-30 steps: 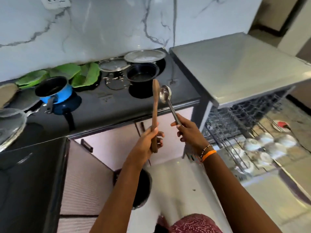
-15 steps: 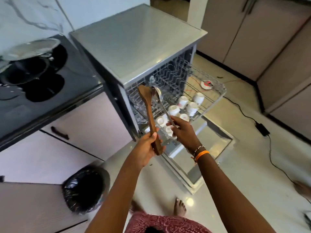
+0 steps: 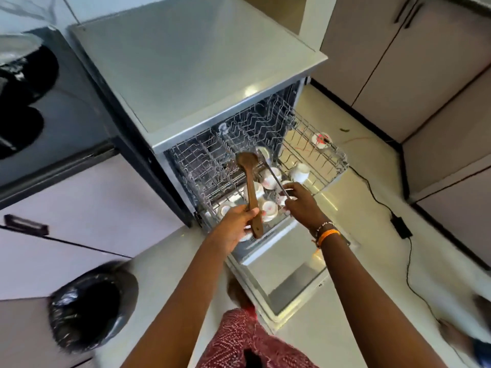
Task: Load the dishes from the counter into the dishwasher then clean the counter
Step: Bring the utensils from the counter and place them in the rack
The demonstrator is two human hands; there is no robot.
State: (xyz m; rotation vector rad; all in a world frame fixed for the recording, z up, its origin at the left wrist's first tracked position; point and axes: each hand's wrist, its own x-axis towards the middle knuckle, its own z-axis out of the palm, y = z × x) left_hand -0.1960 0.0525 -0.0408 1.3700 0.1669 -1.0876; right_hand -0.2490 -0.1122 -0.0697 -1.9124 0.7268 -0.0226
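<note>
While the view looks steeply down from head height, a round bin lined with a crinkled black plastic bag (image 3: 87,312) stands on the pale floor at about eight o'clock. Above it, at ten o'clock, runs a glossy black bench (image 3: 66,102), blurred by motion, with pale cabinet doors (image 3: 79,208) beneath.

Near the centre, the left hand (image 3: 235,229) is clenched around the lower handle of a long brown wooden spoon (image 3: 251,187), whose rounded bowl points up toward twelve o'clock, over the rack. Just beside it, toward three o'clock, the right hand (image 3: 301,203) pinches the thin handle of a shiny metal spoon (image 3: 271,170), whose bowl also points up and away. An orange band and a beaded bracelet (image 3: 325,233) circle the right wrist.

Behind both utensils sits a grey freestanding dishwasher (image 3: 191,65) with a flat top, its door (image 3: 289,282) folded down toward six o'clock. A silver wire rack (image 3: 313,144) is pulled out over the door, and several small white cups with pink markings (image 3: 269,209) stand in its near part, directly under the hands. One more white cup (image 3: 300,172) lies tilted toward two o'clock.

At three o'clock, a black power cable with an adapter block (image 3: 401,227) trails across the floor, beside beige cupboard doors (image 3: 425,62).
</note>
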